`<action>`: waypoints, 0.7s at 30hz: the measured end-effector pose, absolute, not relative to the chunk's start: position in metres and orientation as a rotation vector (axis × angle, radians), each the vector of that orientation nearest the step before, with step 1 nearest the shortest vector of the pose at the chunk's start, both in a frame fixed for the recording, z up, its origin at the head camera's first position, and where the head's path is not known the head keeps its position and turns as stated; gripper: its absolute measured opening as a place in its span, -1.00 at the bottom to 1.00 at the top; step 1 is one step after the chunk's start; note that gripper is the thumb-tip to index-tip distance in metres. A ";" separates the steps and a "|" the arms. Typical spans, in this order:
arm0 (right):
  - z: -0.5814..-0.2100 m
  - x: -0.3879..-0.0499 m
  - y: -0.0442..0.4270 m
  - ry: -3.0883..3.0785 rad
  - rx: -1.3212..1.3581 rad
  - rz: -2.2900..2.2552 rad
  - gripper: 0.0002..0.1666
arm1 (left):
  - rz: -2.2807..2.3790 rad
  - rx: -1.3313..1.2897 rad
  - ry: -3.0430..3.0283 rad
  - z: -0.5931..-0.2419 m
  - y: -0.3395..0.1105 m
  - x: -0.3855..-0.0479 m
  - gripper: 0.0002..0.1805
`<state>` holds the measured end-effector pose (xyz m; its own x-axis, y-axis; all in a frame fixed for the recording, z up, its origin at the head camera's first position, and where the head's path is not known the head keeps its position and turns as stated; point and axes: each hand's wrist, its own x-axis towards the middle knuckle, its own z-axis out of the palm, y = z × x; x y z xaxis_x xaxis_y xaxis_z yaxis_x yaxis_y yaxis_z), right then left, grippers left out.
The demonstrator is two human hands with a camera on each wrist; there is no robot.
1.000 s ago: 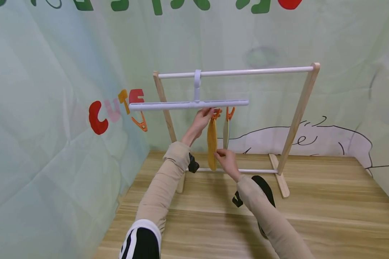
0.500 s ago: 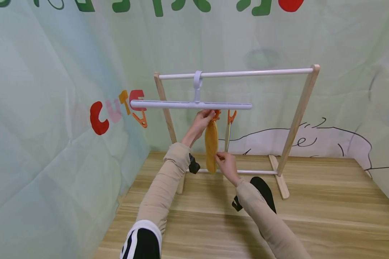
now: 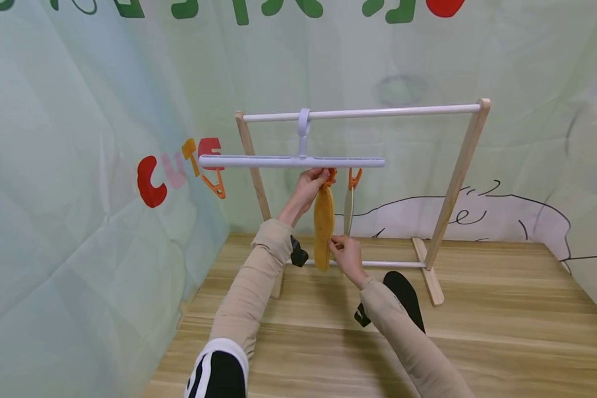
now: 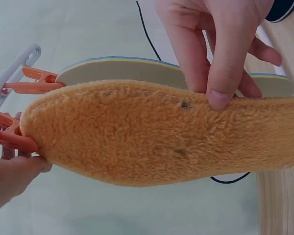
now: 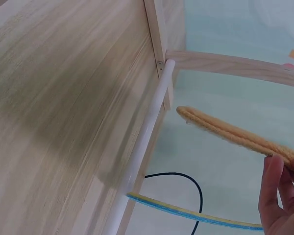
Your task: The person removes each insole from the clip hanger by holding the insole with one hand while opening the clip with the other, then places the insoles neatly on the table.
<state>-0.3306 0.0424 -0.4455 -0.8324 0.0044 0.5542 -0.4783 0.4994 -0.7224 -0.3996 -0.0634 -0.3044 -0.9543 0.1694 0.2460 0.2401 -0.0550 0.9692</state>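
The orange insole, fuzzy on the face turned to the left wrist camera, is held upright, toe-to-heel vertical, beneath the white hanger. Its upper end is gripped by an orange clip just below the hanger bar. Small dark spots can be seen in the pile. The clip is held between the curled fingers of the left hand, with the thumb laid near the insole's end. The insole's edge is pinched, well below the clip, between the thumb and fingers of the right hand.

Just beyond it, a second insole, greyish with yellow and blue at the edge, is hung from another clip. A third clip is seen under the far left end of the hanger. The hanger is hooked over the top rail of a rack with wooden posts. The rack is stood on a wood-grain table, before a pale green backdrop printed with letters and line drawings. Both forearms are covered by beige sleeves.
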 end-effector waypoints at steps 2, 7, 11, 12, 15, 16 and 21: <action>-0.445 -0.330 0.042 -2.255 0.390 1.315 -0.85 | -2.196 -0.454 -2.128 -0.304 -0.063 -0.400 -0.65; -0.446 -0.326 0.041 -2.281 0.424 1.385 -0.85 | -2.180 -0.430 -2.150 -0.302 -0.064 -0.399 -0.66; -0.448 -0.323 0.042 -2.302 0.427 1.430 -0.84 | -2.165 -0.443 -2.171 -0.301 -0.064 -0.398 -0.65; -0.449 -0.323 0.042 -2.303 0.422 1.441 -0.84 | -2.162 -0.450 -2.174 -0.301 -0.063 -0.398 -0.65; -0.451 -0.323 0.044 -2.308 0.406 1.466 -0.83 | -2.164 -0.472 -2.163 -0.301 -0.063 -0.398 -0.65; -0.451 -0.323 0.045 -2.311 0.403 1.472 -0.83 | -2.162 -0.475 -2.158 -0.301 -0.063 -0.398 -0.65; -0.453 -0.321 0.052 -2.360 0.365 1.489 -0.81 | -2.154 -0.496 -2.131 -0.303 -0.063 -0.399 -0.66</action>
